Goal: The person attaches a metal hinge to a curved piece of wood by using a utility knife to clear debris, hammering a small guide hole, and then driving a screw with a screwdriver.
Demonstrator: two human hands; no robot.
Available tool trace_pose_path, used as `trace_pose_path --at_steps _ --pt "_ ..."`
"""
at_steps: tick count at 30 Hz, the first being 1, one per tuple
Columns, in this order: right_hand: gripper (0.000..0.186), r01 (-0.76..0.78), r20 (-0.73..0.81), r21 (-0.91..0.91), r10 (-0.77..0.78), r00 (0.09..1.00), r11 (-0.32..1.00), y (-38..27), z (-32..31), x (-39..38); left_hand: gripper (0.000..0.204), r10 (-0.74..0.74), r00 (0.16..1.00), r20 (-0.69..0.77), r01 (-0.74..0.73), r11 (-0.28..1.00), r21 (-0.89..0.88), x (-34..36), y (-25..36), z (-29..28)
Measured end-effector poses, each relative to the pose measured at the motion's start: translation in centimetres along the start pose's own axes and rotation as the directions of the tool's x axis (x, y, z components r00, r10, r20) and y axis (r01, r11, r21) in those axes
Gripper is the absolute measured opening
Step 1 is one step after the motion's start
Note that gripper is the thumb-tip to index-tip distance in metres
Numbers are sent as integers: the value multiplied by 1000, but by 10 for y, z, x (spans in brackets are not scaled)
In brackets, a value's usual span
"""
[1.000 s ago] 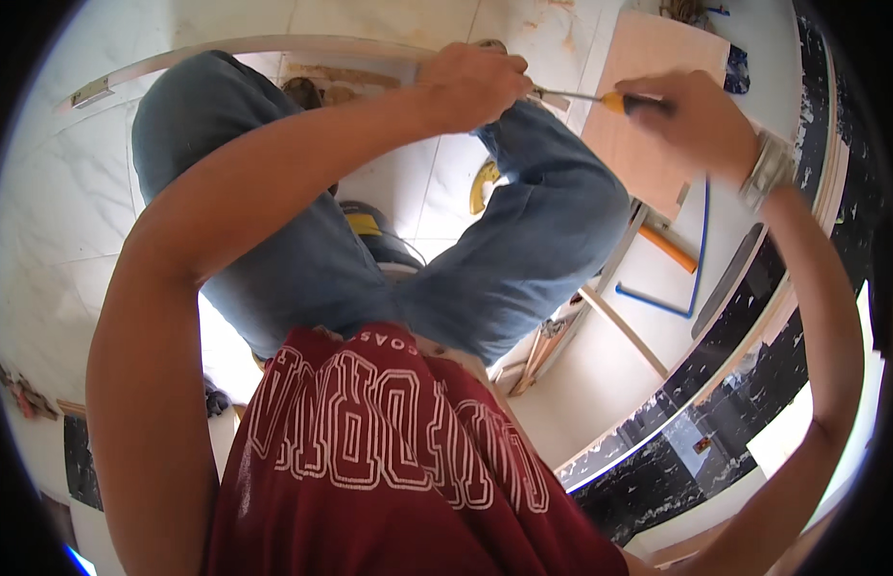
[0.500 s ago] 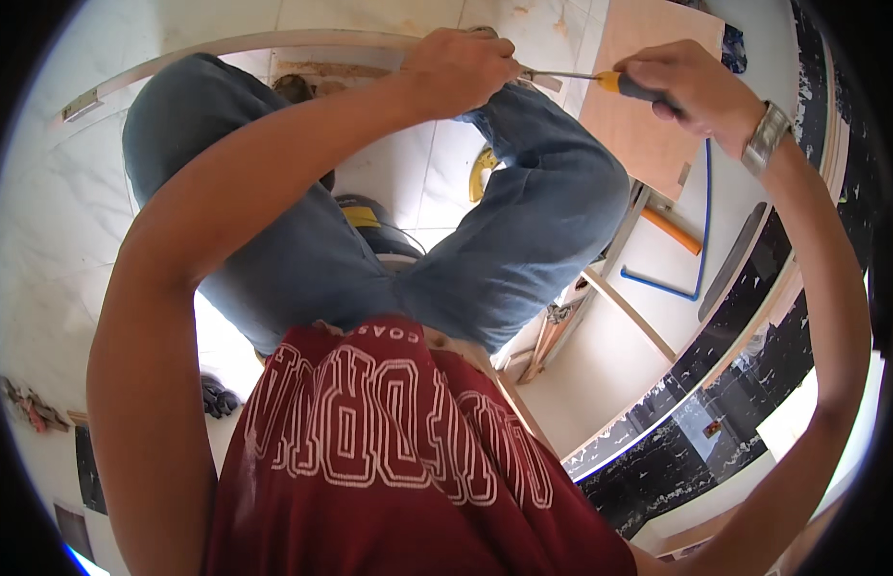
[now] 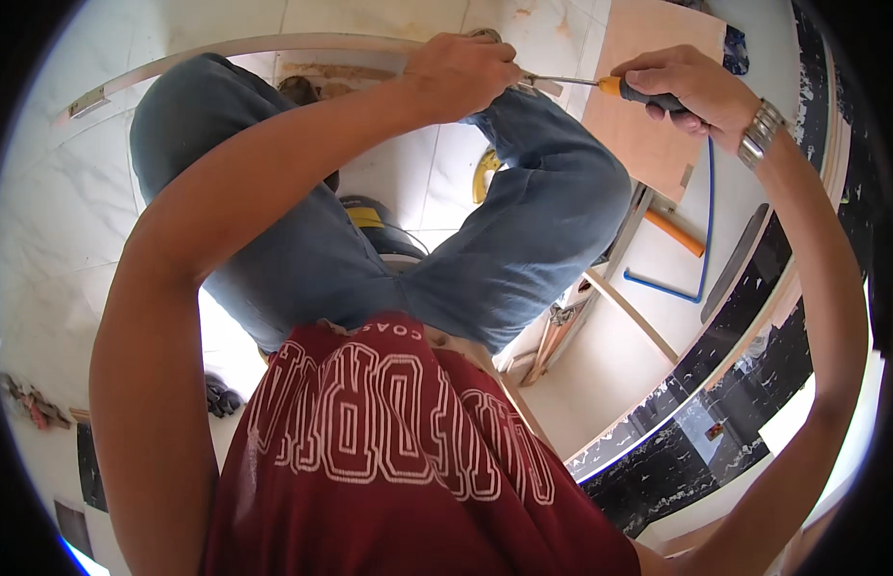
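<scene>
My right hand (image 3: 701, 88) is closed around the handle of a screwdriver (image 3: 611, 85), which is yellow-orange in front and dark at the back. Its thin metal shaft points left, toward my left hand (image 3: 463, 73). Those fingers are wrapped over the end of a long pale strip (image 3: 273, 42), with a small metal piece (image 3: 485, 36) showing past the knuckles. The strip runs left above my knees to a fitting (image 3: 87, 102) at its far end. Where the screwdriver's tip meets the work, by my left fingertips, is too small to make out.
A light wooden board (image 3: 648, 96) lies beyond my right knee. Near it are an orange tube (image 3: 674, 233), a bent blue rod (image 3: 702, 221) and a dark grey curved piece (image 3: 736, 252). A yellow object (image 3: 485, 176) rests on the tiled floor between my legs.
The fingers of my right hand have shifted on the screwdriver handle, and the wrist has turned slightly. My left hand stays on the strip. The whole view has moved a little.
</scene>
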State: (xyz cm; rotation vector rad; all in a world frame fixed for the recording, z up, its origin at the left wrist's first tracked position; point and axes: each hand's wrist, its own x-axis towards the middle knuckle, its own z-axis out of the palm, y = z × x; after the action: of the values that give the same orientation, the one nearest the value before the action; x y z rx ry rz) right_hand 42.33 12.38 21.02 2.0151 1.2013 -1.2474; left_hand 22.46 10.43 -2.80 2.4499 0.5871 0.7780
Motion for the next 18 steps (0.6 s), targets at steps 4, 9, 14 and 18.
trace_pose_path --at_steps 4,9,14,18 --pt "36 -101 -16 -42 101 995 994 0 -9 -3 13 -38 996 80 36 999 32 10 4 -9" --pt "33 209 71 -957 -540 839 200 -21 36 -32 10 -19 999 -36 19 1000 8 0 -7 1" --pt "26 458 81 -877 -896 437 144 18 19 0 13 -45 997 67 45 999 3 3 2 0" --pt "37 -230 -20 55 231 973 972 11 2 0 14 -61 994 88 59 998 28 6 3 -4"
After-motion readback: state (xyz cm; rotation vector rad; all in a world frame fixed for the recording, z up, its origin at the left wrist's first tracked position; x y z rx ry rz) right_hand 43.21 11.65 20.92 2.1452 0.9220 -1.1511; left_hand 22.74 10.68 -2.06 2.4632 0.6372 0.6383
